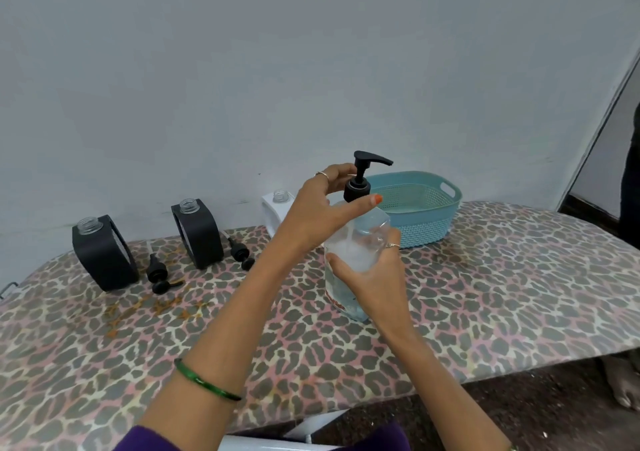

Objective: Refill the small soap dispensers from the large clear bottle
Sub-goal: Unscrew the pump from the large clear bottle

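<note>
Leopard-print padded bench [485,294] spans the frame. Teal perforated plastic basket [420,208], centre right, shows nothing inside. Large clear bottle [349,256], frame centre, stands upright, axis vertical, partly filled with clear liquid; right hand [367,277] grips its body, left hand [322,215] pinches the black pump collar [356,190] above. Three small dispensers [197,232] stand uncapped at left, contents unreadable.

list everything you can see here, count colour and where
large clear bottle: 1, clear with black pump, centre of table
black dispensers: 2, open necks, table's left
white dispenser: 1, open neck, behind left hand
loose pump heads: 2, black, lying beside black dispensers
basket: 1, teal, back right
table: 1, leopard-print cover
bangle: 1, green, left wrist
left hand: grips the bottle's pump collar
right hand: holds the bottle's body
</note>
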Demonstrator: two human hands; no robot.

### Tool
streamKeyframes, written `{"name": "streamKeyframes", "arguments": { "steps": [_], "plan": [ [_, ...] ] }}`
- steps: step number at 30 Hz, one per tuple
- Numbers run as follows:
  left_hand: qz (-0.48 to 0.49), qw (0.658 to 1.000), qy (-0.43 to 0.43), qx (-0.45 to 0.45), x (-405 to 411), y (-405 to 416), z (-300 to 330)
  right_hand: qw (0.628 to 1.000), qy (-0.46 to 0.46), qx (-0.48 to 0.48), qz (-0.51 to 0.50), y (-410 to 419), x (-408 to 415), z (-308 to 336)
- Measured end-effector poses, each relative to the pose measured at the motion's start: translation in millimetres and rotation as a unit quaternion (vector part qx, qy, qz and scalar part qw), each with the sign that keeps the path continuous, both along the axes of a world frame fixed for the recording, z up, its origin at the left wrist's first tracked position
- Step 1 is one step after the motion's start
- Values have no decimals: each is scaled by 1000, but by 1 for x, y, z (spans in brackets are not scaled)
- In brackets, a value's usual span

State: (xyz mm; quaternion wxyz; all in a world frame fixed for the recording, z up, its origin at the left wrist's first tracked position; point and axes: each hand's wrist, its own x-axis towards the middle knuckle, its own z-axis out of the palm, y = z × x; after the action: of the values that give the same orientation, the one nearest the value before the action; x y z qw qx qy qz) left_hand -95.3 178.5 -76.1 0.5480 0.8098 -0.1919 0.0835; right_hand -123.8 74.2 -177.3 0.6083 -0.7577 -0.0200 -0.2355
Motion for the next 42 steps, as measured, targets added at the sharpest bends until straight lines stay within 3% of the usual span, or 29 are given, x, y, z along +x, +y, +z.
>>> {"name": "streamKeyframes", "arguments": {
  "steps": [5,33,42],
  "plan": [
    [-37,999,14,-4,-5,15,5,1000,-7,-4,5,-1,0,1],
    [115,980,-142,-78,0,-9,76,1000,4,-14,3,-2,-3,3],
    [150,972,-175,-42,-4,-9,80,1000,-6,-12,5,-2,-2,1]
  ]
}}
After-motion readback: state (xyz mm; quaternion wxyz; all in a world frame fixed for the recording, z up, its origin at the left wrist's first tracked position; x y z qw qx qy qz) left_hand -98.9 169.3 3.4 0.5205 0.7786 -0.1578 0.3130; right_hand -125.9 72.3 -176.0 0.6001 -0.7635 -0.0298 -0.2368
